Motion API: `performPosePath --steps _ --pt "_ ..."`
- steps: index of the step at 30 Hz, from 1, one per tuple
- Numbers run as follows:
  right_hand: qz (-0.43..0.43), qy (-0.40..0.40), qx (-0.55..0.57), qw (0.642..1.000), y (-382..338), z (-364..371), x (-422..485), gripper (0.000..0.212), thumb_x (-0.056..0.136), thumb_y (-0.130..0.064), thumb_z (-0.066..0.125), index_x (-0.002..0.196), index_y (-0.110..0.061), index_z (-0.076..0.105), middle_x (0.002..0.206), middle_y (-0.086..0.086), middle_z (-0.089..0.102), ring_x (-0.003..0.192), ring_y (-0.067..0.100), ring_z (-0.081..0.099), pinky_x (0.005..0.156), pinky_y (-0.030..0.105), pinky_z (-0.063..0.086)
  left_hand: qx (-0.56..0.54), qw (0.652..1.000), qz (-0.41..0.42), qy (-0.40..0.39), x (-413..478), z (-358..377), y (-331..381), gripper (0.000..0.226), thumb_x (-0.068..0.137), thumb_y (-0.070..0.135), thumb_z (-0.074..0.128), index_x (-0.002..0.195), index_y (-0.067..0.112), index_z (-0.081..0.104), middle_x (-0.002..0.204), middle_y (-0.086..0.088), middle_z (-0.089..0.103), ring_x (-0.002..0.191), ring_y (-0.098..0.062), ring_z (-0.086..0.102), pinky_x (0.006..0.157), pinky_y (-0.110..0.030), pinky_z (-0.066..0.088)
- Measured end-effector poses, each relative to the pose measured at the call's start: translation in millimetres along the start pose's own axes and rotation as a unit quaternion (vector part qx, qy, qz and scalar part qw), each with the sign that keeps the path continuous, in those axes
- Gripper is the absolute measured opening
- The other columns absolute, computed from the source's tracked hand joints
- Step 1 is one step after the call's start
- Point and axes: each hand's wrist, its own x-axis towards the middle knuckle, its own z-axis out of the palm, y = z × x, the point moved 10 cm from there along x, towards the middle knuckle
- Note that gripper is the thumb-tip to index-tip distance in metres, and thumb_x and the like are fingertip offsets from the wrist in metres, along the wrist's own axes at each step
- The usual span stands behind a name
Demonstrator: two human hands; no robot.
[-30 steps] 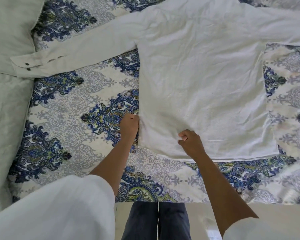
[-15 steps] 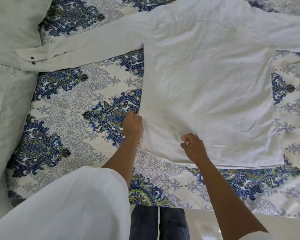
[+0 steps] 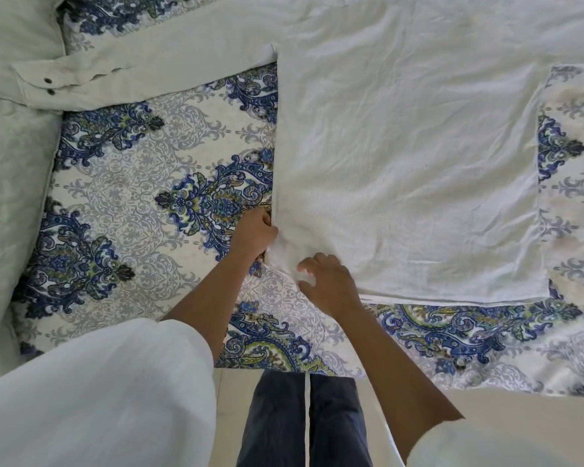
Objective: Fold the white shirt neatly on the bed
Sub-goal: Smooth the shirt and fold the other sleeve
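Head view: the white shirt (image 3: 402, 146) lies spread open and flat on the patterned cover of the bed (image 3: 132, 203), with its body in the middle of the picture.
Sleeves: one long sleeve (image 3: 155, 57) stretches out to the left, and its cuff (image 3: 44, 84), with two dark buttons, reaches the pale bedding (image 3: 11, 180) at that side. The other sleeve (image 3: 573, 35) runs out of the picture at the right.
Left hand: the left hand (image 3: 255, 232) grips the left side edge of the shirt near the lower corner, fingers curled round the cloth.
Right hand: the right hand (image 3: 327, 281) is at the same lower corner, at the hem (image 3: 452, 299). It is blurred, so I cannot tell if the fingers pinch the cloth or only touch it.
Done: the shirt is laid out and mostly smooth, with only light wrinkles on it.
Left to do: no fold is visible yet, so I judge the task is at its beginning. The sides, both sleeves and the length all wait to be folded.
Step in hand: probably the first fold, bringing the left side toward the middle.
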Motion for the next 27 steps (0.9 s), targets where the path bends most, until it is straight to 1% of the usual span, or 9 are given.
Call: performPosePath --steps 3,8,11,16,18,20,22,25,27 --pt "-0.021 0.026 -0.006 0.999 -10.2 1.2 -0.7 0.030 0.087 -0.031 0.059 0.112 -0.016 0.059 0.108 0.005 0.058 0.105 0.027 0.049 0.087 0.037 0.039 -0.025 0.999 -0.023 -0.017 -2.9 1.2 -7.7 0.024 0.082 0.008 0.059 0.063 0.013 0.045 0.064 -0.004 0.049 0.060 -0.020 0.046 0.055 -0.028 0.034" --pt "-0.020 0.035 -0.038 0.998 -16.6 6.6 2.1 0.022 0.088 -0.008 0.046 0.104 -0.011 0.061 0.106 0.006 0.059 0.105 0.027 0.051 0.085 0.035 0.039 -0.232 0.962 -0.127 -0.062 -12.3 15.0 -39.5 0.020 0.085 -0.003 0.056 0.070 0.009 0.051 0.089 -0.021 0.062 0.082 -0.032 0.062 0.071 -0.042 0.056" --pt "-0.014 0.027 -0.017 0.999 -18.8 10.8 1.1 0.021 0.088 -0.006 0.046 0.102 -0.009 0.060 0.105 0.007 0.059 0.105 0.026 0.050 0.081 0.035 0.041 -0.268 0.949 -0.142 -0.087 -31.6 30.0 -49.7 0.025 0.086 -0.005 0.058 0.070 0.010 0.046 0.079 -0.011 0.058 0.075 -0.024 0.057 0.065 -0.032 0.052" --pt "-0.009 0.036 -0.011 0.999 -24.7 13.5 -0.2 0.020 0.087 -0.012 0.052 0.106 -0.008 0.058 0.107 0.008 0.059 0.104 0.028 0.051 0.084 0.036 0.038 -0.343 0.929 -0.138 -0.033 -46.4 31.1 -65.8 0.027 0.084 -0.009 0.054 0.069 0.013 0.049 0.065 -0.008 0.053 0.055 -0.018 0.047 0.049 -0.025 0.040" --pt "-0.003 0.045 -0.007 0.999 -29.8 14.2 1.8 0.021 0.087 -0.014 0.054 0.107 -0.008 0.058 0.108 0.008 0.059 0.105 0.028 0.051 0.084 0.036 0.037 -0.356 0.925 -0.131 -0.026 -46.6 31.1 -65.9 0.024 0.084 -0.010 0.052 0.073 0.011 0.050 0.067 -0.007 0.052 0.057 -0.019 0.048 0.049 -0.025 0.043" --pt "0.011 0.046 -0.013 0.999 -32.3 16.0 5.2 0.021 0.088 -0.012 0.051 0.107 -0.009 0.057 0.109 0.007 0.059 0.106 0.028 0.051 0.084 0.036 0.037 -0.300 0.951 -0.072 -0.005 -48.0 22.3 -55.8 0.019 0.084 -0.010 0.051 0.088 0.008 0.054 0.077 -0.004 0.053 0.070 -0.021 0.052 0.057 -0.029 0.046" --pt "0.035 0.037 -0.010 0.999 -29.6 17.3 7.3 0.022 0.089 -0.011 0.047 0.108 -0.010 0.057 0.111 0.006 0.058 0.107 0.026 0.050 0.086 0.034 0.035 -0.151 0.986 0.051 0.047 -57.6 6.0 -33.7 0.029 0.081 -0.011 0.053 0.105 0.005 0.056 0.099 -0.007 0.051 0.085 -0.021 0.051 0.070 -0.028 0.044" --pt "0.077 0.029 0.054 0.995 -19.7 16.3 6.1 0.019 0.089 -0.015 0.050 0.105 -0.013 0.060 0.109 0.004 0.059 0.105 0.024 0.051 0.088 0.035 0.034 0.088 0.958 0.241 0.126 -86.5 3.9 -3.5 0.047 0.062 -0.017 0.057 0.105 0.002 0.057 0.111 -0.017 0.052 0.097 -0.030 0.050 0.077 -0.032 0.040" --pt "0.089 0.030 0.087 0.992 -16.6 16.1 4.0 0.016 0.089 -0.016 0.051 0.101 -0.013 0.061 0.105 0.003 0.060 0.102 0.024 0.052 0.088 0.034 0.033 0.183 0.930 0.286 0.138 -97.3 15.0 -2.2 0.049 0.055 -0.011 0.064 0.101 0.004 0.057 0.105 -0.016 0.056 0.093 -0.034 0.053 0.073 -0.038 0.046"
